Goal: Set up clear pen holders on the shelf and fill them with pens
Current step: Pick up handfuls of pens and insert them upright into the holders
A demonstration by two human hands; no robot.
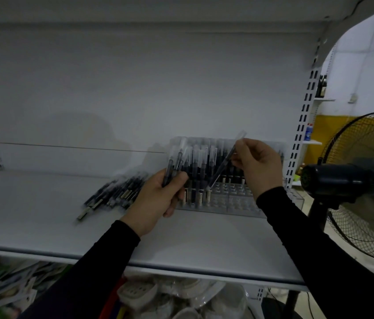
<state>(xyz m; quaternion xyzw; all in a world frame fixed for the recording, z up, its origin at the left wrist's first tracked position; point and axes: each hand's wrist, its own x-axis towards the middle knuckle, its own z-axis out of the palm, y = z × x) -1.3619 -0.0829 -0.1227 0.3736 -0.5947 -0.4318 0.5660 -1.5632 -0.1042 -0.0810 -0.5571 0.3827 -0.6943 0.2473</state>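
Where the white shelf (43, 203) meets the right upright, a clear pen holder (234, 203), stepped in rows of small sockets. Back rows packed with upright dark pens (204, 162) with clear caps; front rows mostly unfilled. Left of the holder, a loose heap of pens (112, 194) flat on the shelf, tips toward the near edge. Left hand (158, 199), fingers curled round a small bundle of pens (174, 162), held upright just in front of the holder's left end. Right hand (257, 162), thumb and fingertips pinching a single pen (225, 160) near its top, slanted, lower tip down among the sockets; whether seated, cannot tell. Hands apart, black sleeves on both. Black standing fan (354, 180) right of the shelf.
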